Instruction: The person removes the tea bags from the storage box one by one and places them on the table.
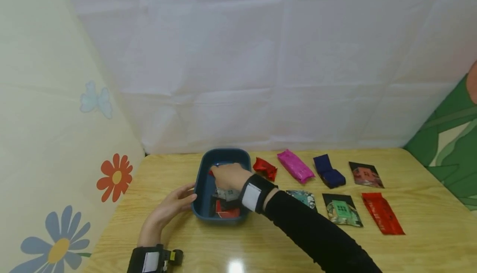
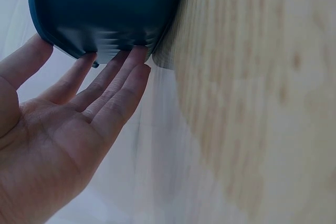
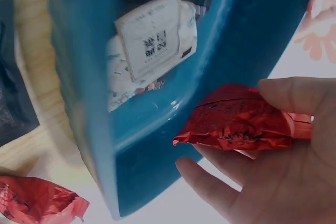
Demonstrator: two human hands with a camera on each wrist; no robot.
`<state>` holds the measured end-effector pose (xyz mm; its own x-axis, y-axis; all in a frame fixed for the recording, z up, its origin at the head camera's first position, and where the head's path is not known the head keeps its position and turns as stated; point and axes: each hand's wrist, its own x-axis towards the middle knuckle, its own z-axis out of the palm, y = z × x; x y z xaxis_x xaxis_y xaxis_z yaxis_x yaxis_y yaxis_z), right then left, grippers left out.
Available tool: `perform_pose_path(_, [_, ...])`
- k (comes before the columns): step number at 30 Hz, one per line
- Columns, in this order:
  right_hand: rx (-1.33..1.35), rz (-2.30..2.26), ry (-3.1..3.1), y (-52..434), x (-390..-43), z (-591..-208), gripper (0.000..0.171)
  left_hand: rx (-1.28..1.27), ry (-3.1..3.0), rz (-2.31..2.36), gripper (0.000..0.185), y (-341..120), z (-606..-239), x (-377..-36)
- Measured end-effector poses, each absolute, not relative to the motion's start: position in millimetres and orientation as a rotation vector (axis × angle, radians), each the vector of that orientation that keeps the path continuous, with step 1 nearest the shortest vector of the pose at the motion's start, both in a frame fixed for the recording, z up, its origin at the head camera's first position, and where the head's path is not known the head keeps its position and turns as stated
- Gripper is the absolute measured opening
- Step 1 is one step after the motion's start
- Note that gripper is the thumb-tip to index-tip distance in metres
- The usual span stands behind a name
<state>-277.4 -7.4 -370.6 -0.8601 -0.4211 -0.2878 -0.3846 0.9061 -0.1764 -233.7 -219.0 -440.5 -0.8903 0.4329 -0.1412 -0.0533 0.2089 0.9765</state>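
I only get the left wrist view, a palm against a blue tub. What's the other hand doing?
Observer: The right hand holds a red packet at the far end of the blue tub.
Operator: Anything in the tub already?
Observer: Yes, a white-labelled packet lies inside, with a second red packet near the front.
Operator: What lies beside the tub?
Observer: Loose packets on its right, among them a pink packet and a dark blue packet.
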Motion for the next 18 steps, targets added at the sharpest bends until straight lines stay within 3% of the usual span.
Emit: perform_pose_path(18, [-0.975, -0.108, 2.934, 12.4, -226.9, -370.7, 0.042, 0.360, 2.107, 1.721, 0.061, -218.8, -439.0, -232.9])
